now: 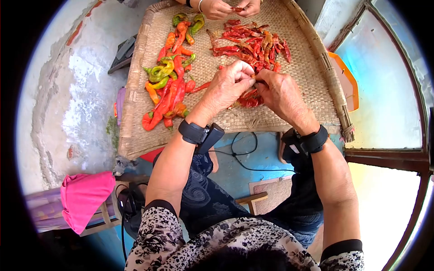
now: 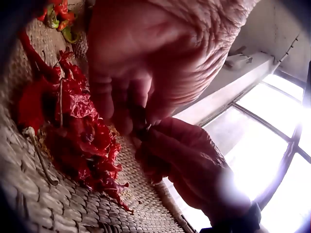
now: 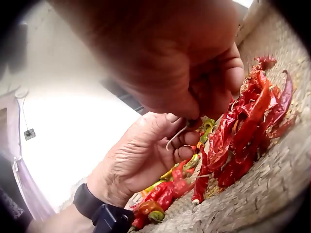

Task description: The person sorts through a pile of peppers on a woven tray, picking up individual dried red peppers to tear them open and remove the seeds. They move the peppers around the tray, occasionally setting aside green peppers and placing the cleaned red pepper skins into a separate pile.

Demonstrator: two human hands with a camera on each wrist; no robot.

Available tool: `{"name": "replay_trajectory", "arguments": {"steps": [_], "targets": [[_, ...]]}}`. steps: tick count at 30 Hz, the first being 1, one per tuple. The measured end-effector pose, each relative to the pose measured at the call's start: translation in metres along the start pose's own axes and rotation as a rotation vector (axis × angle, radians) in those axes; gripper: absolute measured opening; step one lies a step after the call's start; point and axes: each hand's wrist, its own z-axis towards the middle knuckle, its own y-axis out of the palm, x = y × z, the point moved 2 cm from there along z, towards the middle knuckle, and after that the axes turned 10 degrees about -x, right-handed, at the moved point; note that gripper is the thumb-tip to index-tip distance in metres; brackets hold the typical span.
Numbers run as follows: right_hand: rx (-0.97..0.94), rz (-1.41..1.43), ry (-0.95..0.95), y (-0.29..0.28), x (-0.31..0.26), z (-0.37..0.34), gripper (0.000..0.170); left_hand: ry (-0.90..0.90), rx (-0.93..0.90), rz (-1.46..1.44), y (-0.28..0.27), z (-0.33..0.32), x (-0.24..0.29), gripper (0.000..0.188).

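Observation:
My left hand [image 1: 228, 86] and right hand [image 1: 282, 92] meet above the woven tray [image 1: 217, 118], fingertips close together. Between them is a small dark piece with a thin stem [image 3: 176, 138], pinched by both hands; most of it is hidden by the fingers. Dried red chillies [image 1: 253, 49] lie just beyond and under the hands. In the left wrist view, crumpled dried chillies [image 2: 80, 131] rest on the weave beside the left hand [image 2: 160, 53]. To the left of my hands is a heap of fresh red, orange and green chillies [image 1: 172, 92].
Another person's hands [image 1: 229, 8] hold a red piece at the tray's far edge. A wall stands on the left, a window [image 1: 384, 77] on the right. A pink cloth [image 1: 86, 198] hangs at lower left; a black cable [image 1: 266, 170] lies on the blue floor.

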Motion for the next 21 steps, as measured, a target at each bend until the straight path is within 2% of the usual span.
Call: {"name": "replay_trajectory", "arguments": {"steps": [2, 4, 5, 6, 8, 9, 10, 12, 15, 16, 17, 18, 19, 20, 21], "targets": [[0.031, 0.012, 0.003, -0.006, 0.005, 0.001, 0.009, -0.068, -0.032, 0.016, -0.006, -0.004, 0.004, 0.016], [0.138, 0.075, -0.035, -0.02, 0.021, 0.006, 0.01, -0.036, 0.144, 0.183, -0.023, -0.009, 0.005, 0.019], [0.204, 0.1, 0.04, -0.032, 0.032, 0.005, 0.012, -0.013, 0.219, 0.416, -0.03, -0.012, 0.006, 0.022], [0.273, 0.175, 0.099, -0.045, 0.05, 0.003, 0.017, -0.012, 0.219, 0.418, -0.036, -0.016, 0.003, 0.022], [0.436, 0.445, 0.221, -0.07, 0.088, -0.003, 0.02, -0.134, 0.166, 0.749, -0.043, -0.022, -0.013, 0.026], [0.526, 0.463, 0.3, -0.082, 0.108, -0.01, 0.024, -0.248, 0.096, 0.811, -0.042, -0.023, -0.02, 0.034], [0.579, 0.582, 0.379, -0.094, 0.115, -0.021, 0.033, -0.246, 0.095, 0.811, -0.038, -0.024, -0.025, 0.034], [0.749, 0.112, 0.549, -0.108, 0.136, -0.034, 0.041, -0.244, 0.048, 1.055, -0.027, -0.026, -0.03, 0.04], [0.788, 0.112, 0.593, -0.108, 0.149, -0.041, 0.045, -0.275, 0.006, 1.023, -0.023, -0.022, -0.029, 0.039], [0.758, 0.159, 0.513, -0.103, 0.136, -0.039, 0.045, -0.305, -0.004, 0.989, -0.023, -0.02, -0.029, 0.036], [0.698, 0.122, 0.429, -0.097, 0.124, -0.034, 0.041, -0.305, -0.004, 0.988, -0.023, -0.018, -0.029, 0.036], [0.636, 0.088, 0.345, -0.089, 0.113, -0.028, 0.037, -0.231, 0.049, 0.921, -0.023, -0.016, -0.029, 0.032], [0.538, 0.116, 0.25, -0.078, 0.099, -0.022, 0.032, -0.157, 0.102, 0.854, -0.024, -0.014, -0.027, 0.028], [0.44, 0.143, 0.155, -0.065, 0.084, -0.016, 0.027, -0.158, 0.1, 0.856, -0.024, -0.012, -0.025, 0.028], [0.313, 0.168, 0.167, -0.055, 0.059, -0.012, 0.024, -0.118, 0.154, 0.669, -0.026, -0.009, -0.02, 0.025]]}}
